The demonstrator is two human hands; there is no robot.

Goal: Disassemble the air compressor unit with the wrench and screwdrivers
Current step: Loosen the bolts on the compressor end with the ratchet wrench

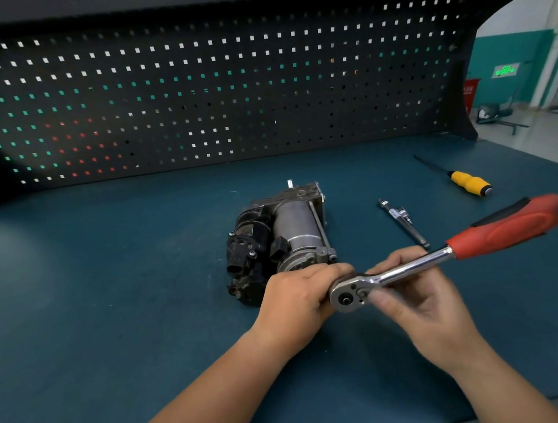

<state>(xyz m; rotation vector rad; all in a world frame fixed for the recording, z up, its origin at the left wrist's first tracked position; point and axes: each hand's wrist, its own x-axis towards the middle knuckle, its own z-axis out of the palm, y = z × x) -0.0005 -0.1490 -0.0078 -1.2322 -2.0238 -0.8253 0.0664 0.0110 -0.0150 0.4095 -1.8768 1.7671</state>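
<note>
- air compressor unit (281, 242) sits mid-bench on the blue mat (107, 298), lying on its side at 12 o'clock from the person's hands and just beyond them, neither hand touching it as far as I can see
- looks like a proper lump: metal motor can, cast end plates, black plastic valve block on the 9 o'clock side. I'd guess heavy and rigid, won't flex, though it might roll or skid on the mat once you lean on a bolt
- I'd hold it by the motor can or the cast end and stay off the black plastic connectors, those look like the bits that snap
- ratchet wrench (447, 255) is up in the air, red handle poking out free toward 2 o'clock
- left hand (297, 302) has its fingers curled round the ratchet head; can't tell if there's a socket under there
- right hand (418, 303) pinches the head and neck, thumb on the back face near the little lever
- chrome shaft looks slippery, the rubbery red grip is where you'd want to pull
- extension bar (402, 222) lies at 1 o'clock, yellow screwdriver (469, 182) further out at 2 o'clock
- containers: none that I can spot, no tray or tin, so I reckon loose bolts could wander
</note>
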